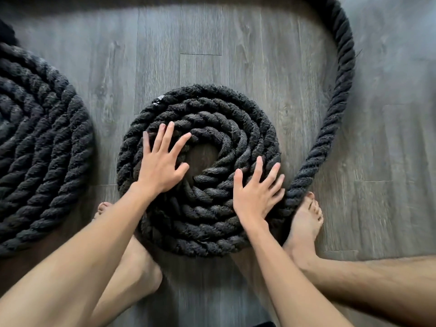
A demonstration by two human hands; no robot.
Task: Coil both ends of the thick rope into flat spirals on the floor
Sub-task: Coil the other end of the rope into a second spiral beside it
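Both hands, left hand (162,165) and right hand (256,193), press splayed fingers (grasping nothing) on the fuzzy black rope spiral (224,128), bare wood-grain floor (200,55) beyond

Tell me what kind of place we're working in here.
Probably indoors, maybe a home or gym room: a grey wood-look plank floor, a thick black rope like a training rope coiled on it, and a bare foot beside the coil.

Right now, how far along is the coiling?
Looks done: big spiral at the left edge, flat, many turns, partly out of frame. In hand: middle spiral, a few turns round an open centre, left hand and right hand flat on it. Left: loose rope arcing from its right side to the top, not yet wound in.
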